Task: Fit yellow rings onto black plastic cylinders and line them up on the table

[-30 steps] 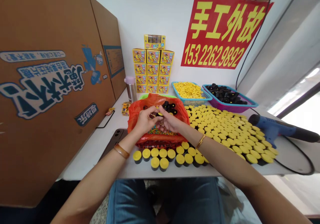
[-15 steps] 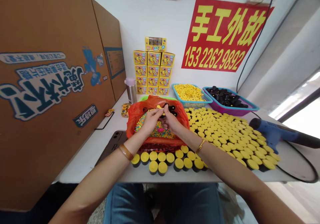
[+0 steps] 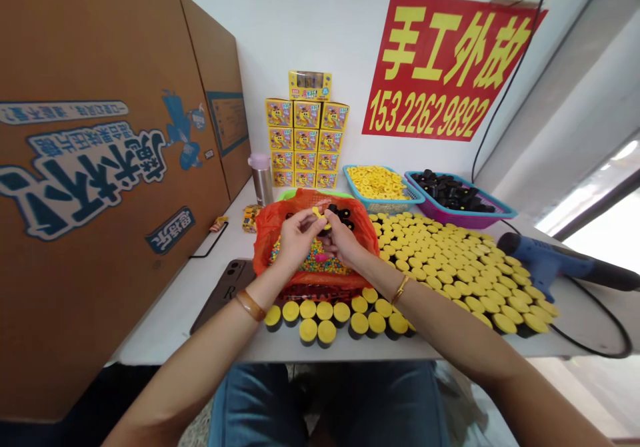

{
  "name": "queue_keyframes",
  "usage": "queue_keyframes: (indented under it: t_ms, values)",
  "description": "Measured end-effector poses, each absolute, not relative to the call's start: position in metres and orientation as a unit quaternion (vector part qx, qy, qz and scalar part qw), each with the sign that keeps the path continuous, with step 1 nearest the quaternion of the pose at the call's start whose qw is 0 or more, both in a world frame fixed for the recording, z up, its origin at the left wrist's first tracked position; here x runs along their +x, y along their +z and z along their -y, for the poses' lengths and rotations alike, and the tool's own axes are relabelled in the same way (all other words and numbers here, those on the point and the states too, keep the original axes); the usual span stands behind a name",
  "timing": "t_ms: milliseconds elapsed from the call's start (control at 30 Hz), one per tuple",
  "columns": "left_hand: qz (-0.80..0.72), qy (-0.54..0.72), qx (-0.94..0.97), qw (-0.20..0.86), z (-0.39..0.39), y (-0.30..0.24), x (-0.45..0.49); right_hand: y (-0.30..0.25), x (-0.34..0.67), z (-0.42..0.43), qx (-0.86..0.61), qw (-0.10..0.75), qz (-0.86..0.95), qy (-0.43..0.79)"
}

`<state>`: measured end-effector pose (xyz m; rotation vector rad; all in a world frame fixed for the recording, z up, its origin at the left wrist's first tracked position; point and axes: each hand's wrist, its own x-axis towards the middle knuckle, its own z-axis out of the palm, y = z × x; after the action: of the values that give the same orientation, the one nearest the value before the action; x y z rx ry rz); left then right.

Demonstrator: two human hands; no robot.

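Over the red-lined basket, my two hands meet at the fingertips. My left hand [image 3: 299,237] pinches a small yellow lid [image 3: 317,212]. Close beside it, my right hand [image 3: 343,239] grips a small black cup [image 3: 325,232], mostly hidden by the fingers, with yellow showing at its top. A bright pink piece [image 3: 321,258] shows just under the right hand; whether the hand holds it I cannot tell. Small multicoloured candy balls [image 3: 320,268] lie in the red plastic bag [image 3: 267,234] lining the basket. Several black cups [image 3: 344,214] rest at the basket's far right side.
Yellow-topped black cups [image 3: 440,254] crowd the table's right, with more along the front [image 3: 309,330]. Behind stand a basket of yellow lids [image 3: 377,184], a basket of black parts [image 3: 450,190], stacked yellow boxes [image 3: 307,140] and a flask [image 3: 261,180]. A blue tool [image 3: 540,260] lies right; a carton [image 3: 100,167] stands left.
My left hand has turned slightly and its fingers have shifted around the yellow lid, which shows more plainly. Both hands stay over the basket. The view has shifted slightly.
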<state>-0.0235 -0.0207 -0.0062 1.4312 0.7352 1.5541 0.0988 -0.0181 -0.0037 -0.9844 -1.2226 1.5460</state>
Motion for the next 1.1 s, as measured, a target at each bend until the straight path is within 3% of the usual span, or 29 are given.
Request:
queue_keyframes:
  t_ms: [167,267,433,567,767,933,1100]
  values:
    - [-0.357,0.559,0.722,0.195,0.029,-0.003,-0.024,0.000,0.101,0.022,-0.405,0.400,0.419,0.707]
    - [-0.396,0.516,0.750,0.118,0.031,-0.001,-0.025,0.001,0.105,0.023,-0.389,0.367,0.428,0.729]
    - [-0.409,0.543,0.711,0.179,0.029,-0.003,-0.026,0.000,0.106,0.023,-0.373,0.392,0.430,0.723]
    - [-0.383,0.536,0.739,0.143,0.029,-0.002,-0.025,-0.002,0.106,0.019,-0.362,0.402,0.428,0.724]
    - [-0.326,0.555,0.745,0.174,0.030,-0.002,-0.026,-0.004,0.113,0.013,-0.279,0.301,0.420,0.809]
    - [-0.274,0.512,0.769,0.265,0.025,0.001,-0.040,-0.002,0.116,0.016,-0.265,0.259,0.443,0.816]
    - [-0.281,0.455,0.820,0.202,0.023,0.015,-0.052,-0.001,0.117,0.015,-0.251,0.203,0.464,0.825]
